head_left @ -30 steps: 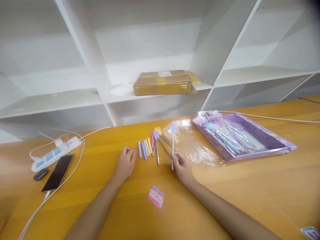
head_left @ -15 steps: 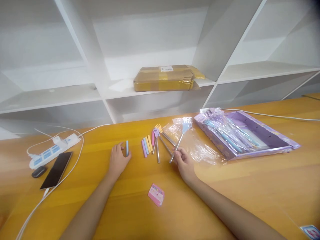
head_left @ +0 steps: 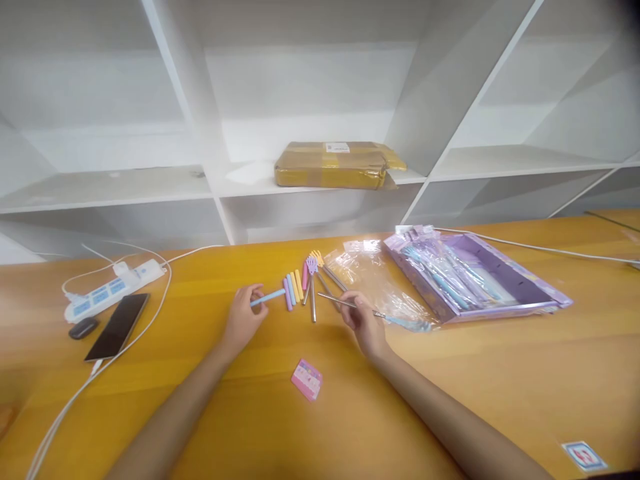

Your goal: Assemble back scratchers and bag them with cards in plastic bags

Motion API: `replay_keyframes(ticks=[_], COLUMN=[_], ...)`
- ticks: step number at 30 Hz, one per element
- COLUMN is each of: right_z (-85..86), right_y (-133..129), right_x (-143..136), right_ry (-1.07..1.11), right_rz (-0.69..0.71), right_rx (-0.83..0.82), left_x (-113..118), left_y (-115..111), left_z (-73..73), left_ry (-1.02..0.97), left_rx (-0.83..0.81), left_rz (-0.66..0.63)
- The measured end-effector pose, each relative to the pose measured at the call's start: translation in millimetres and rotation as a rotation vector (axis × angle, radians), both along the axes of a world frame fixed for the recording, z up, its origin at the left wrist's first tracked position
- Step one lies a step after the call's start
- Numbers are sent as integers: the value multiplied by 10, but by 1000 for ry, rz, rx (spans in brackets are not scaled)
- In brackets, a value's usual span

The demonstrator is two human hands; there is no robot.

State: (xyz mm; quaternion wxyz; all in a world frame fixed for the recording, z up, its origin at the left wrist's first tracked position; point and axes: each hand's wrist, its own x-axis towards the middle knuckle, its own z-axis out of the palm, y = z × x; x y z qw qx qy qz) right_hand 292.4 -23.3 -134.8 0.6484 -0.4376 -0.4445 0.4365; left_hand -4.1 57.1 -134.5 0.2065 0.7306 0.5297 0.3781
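Observation:
My left hand (head_left: 245,313) is closed on a light blue handle tube (head_left: 269,298), which points right toward a row of purple, blue and yellow handle tubes (head_left: 293,288). In my right hand (head_left: 365,323) is a blue-headed back scratcher (head_left: 410,325); its bare metal rod points left, toward the blue tube, and its head points right. The two pieces are apart. Between my hands lie a purple-headed back scratcher (head_left: 312,267) and a yellow-headed back scratcher (head_left: 317,257) with bare metal rods. A pink handle tube (head_left: 305,273) is beside them, partly covered.
Clear plastic wrappers (head_left: 395,297) lie behind my right hand. A purple box (head_left: 530,308) holds bagged back scratchers. Nearer me is a pink card (head_left: 307,379). On the left are a power strip (head_left: 115,290), a phone (head_left: 119,327) and white cables. A taped parcel (head_left: 330,167) rests on the shelf.
The blue tube in my left hand has swung from upright to nearly level, pointing right. My right hand has turned the back scratcher, so its head now points right and its rod left.

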Motion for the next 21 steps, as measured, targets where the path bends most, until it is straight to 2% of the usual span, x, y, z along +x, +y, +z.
replay_keyframes(ticks=[2,4,8,13,16,21], right_z=[14,-21,-184,-321,-315,-278], right_y=[-49,-101,-209,-288,-267,-200], right_x=[-49,-128,-281,-250,-191,-144], right_ry=[34,67,91,74,96,270], right_rz=[28,55,80,224,267,297], right_rx=[-44,-86,-96,-81,-106,-105], left_x=[47,44,-57,-98,-84,-119], left_y=[-202,-410,-692,-720,-680,-668], left_z=[31,20,-93,-204,-237,-292], left_ry=[-64,-189,-482,-595,-636,-645], left_rx=[-62,-211,-493,-592,-609,-646], left_rz=[-74,-164,-304,-283,-286,-303])
